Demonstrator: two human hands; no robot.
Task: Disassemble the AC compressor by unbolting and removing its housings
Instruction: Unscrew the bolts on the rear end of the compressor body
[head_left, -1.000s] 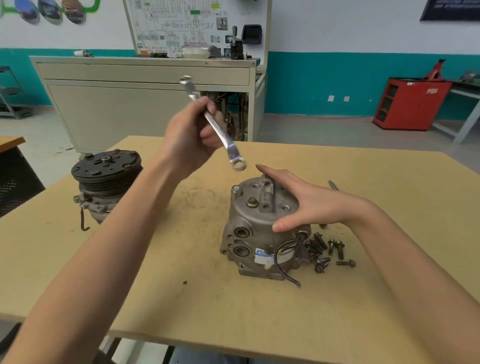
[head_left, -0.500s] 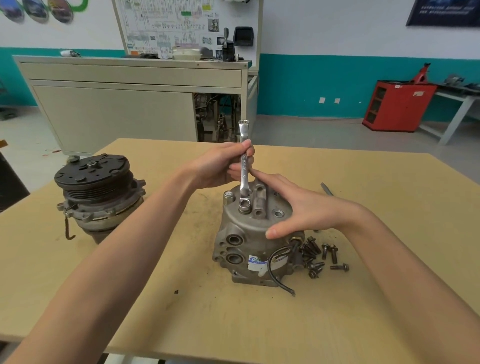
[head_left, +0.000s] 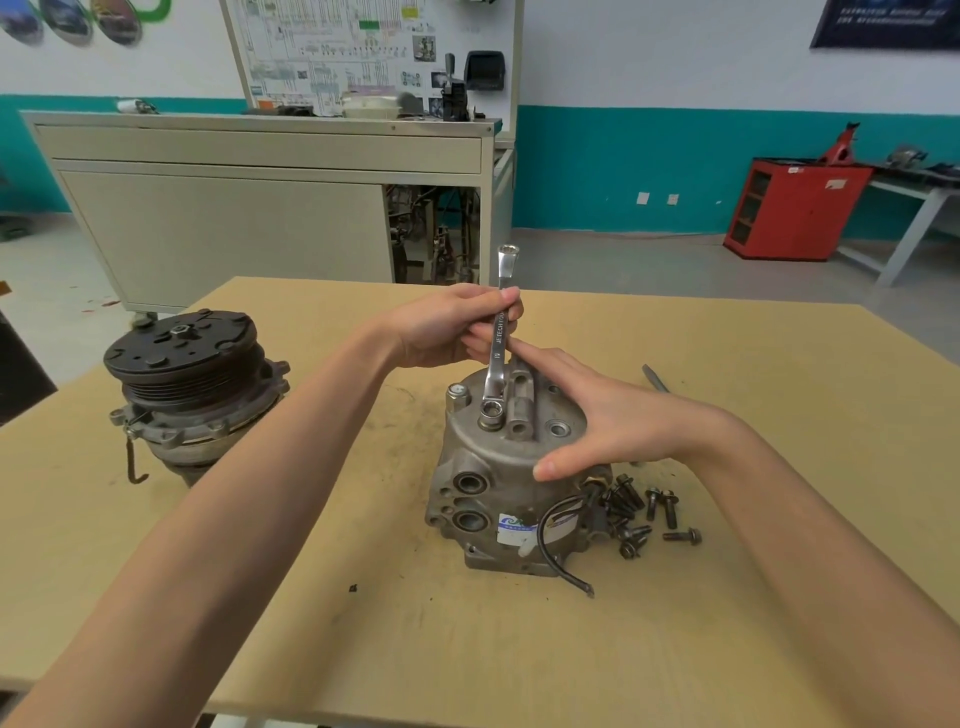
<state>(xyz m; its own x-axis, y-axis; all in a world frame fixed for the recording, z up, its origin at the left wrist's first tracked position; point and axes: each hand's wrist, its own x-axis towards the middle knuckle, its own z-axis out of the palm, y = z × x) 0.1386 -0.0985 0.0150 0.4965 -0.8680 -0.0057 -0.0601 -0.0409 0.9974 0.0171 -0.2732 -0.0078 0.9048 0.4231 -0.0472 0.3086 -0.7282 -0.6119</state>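
Left hand (head_left: 447, 327) pinches a wrench (head_left: 500, 338) marked "JETECH", "10", seated on the housing (head_left: 488, 467); right hand (head_left: 608, 415) lies flat atop; bolts (head_left: 649, 512) beside.

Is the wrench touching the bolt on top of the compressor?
Touching: head view shows the ring of the wrench seated around the bolt atop the compressor.

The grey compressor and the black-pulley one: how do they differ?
The grey compressor stands upright under the right hand, a wrench on its top; the pulley compressor is tilted, untouched. The grey compressor's top is bare metal; the pulley compressor's is a black plate. Both sit on the table.
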